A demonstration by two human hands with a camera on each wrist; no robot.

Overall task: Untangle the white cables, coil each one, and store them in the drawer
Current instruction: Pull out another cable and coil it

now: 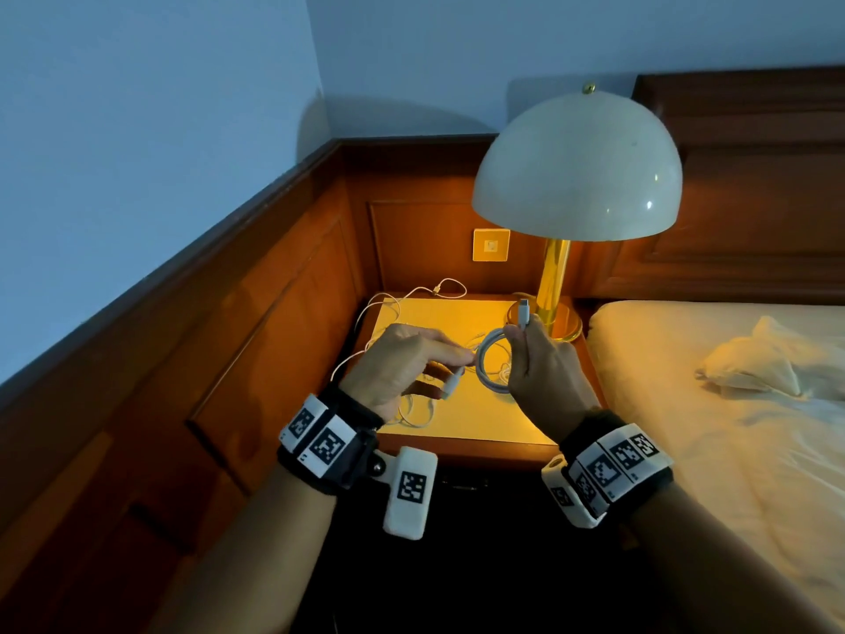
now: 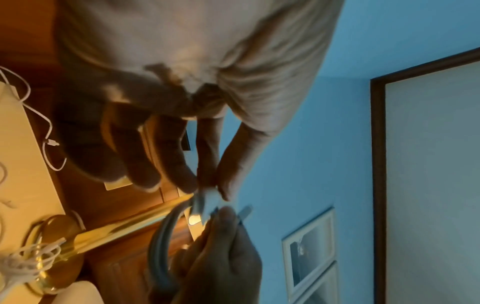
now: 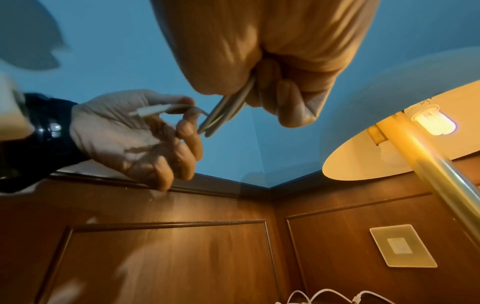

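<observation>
This is a bedroom, likely in a hotel. A bed (image 1: 713,404) with cream sheets and a rumpled pillow (image 1: 759,359) lies at 3 o'clock, its dark wooden headboard (image 1: 750,185) against the wall at 1 o'clock. A small bedside counter (image 1: 475,414) sits at 12 o'clock in the corner, carrying a lit lamp (image 1: 577,167) with a white dome shade and brass stem. Wood panelling (image 1: 256,322) lines the lower walls from 9 to 12 o'clock, with a wall plate (image 1: 491,245) set into it, and pale blue wall above.
</observation>
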